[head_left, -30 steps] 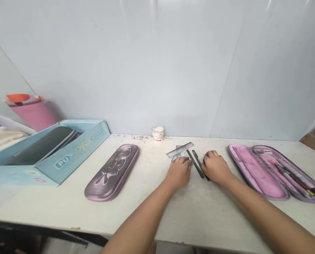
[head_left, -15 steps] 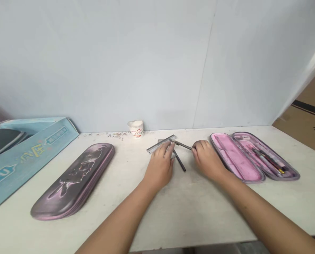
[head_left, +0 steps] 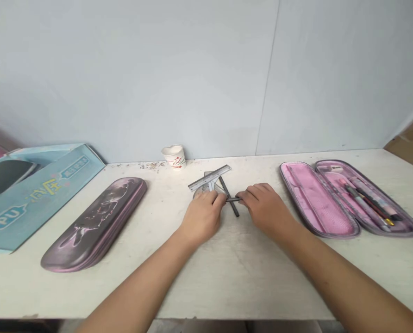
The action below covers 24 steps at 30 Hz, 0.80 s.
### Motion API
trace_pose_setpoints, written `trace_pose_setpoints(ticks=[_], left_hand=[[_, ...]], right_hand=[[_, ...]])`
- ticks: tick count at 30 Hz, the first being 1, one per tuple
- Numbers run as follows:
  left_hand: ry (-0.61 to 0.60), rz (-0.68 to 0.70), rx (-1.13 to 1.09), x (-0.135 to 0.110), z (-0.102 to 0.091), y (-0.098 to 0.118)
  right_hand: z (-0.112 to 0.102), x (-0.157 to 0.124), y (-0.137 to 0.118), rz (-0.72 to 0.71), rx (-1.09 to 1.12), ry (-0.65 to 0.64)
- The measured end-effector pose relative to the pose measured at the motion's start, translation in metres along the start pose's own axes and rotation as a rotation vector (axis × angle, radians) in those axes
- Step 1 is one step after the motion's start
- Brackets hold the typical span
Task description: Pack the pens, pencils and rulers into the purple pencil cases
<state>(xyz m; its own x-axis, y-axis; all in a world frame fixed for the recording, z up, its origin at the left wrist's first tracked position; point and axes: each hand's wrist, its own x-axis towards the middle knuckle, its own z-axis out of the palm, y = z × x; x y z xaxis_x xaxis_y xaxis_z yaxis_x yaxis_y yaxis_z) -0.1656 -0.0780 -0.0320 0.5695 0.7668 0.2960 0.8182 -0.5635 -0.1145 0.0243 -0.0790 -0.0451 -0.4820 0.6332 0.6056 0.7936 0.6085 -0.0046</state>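
Observation:
Between my two hands runs a thin dark pen-like stick (head_left: 233, 200), held level just over the table. The fingers of my left hand (head_left: 203, 213) are closed at its left end, and those of my right hand (head_left: 262, 203) pinch its right end. Behind my left hand lie a clear straight ruler (head_left: 209, 178) and transparent set squares (head_left: 211, 185), partly covered by the ruler and hand. A second dark stick (head_left: 232, 203) rests on the table, crossing behind the held one. Its exact kind is unclear.
An open pink pencil case (head_left: 319, 203) with several pens inside lies right. To the left are a closed dark pencil case (head_left: 98, 222) and a light blue box (head_left: 43, 194). A paper cup (head_left: 174, 157) stands by the wall (head_left: 192, 83), near scattered crumbs.
My left hand has come off the ruler and set squares toward me and now grips the stick's left end. My right hand has shifted slightly nearer with its end. The view has tilted a little.

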Motion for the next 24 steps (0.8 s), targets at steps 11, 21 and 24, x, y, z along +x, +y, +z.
trace_pose_setpoints(ticks=[11, 21, 24], left_hand=[[-0.070, -0.226, -0.145, 0.004, 0.000, 0.002], [-0.038, -0.386, -0.515, -0.002, -0.006, -0.011], [-0.030, -0.326, -0.722, -0.003, -0.007, -0.009]], right_hand=[[-0.007, -0.001, 0.005, 0.187, 0.030, 0.019], [-0.005, -0.009, 0.025, 0.418, 0.099, 0.222], [-0.005, -0.008, 0.016, 0.427, 0.179, 0.238]])
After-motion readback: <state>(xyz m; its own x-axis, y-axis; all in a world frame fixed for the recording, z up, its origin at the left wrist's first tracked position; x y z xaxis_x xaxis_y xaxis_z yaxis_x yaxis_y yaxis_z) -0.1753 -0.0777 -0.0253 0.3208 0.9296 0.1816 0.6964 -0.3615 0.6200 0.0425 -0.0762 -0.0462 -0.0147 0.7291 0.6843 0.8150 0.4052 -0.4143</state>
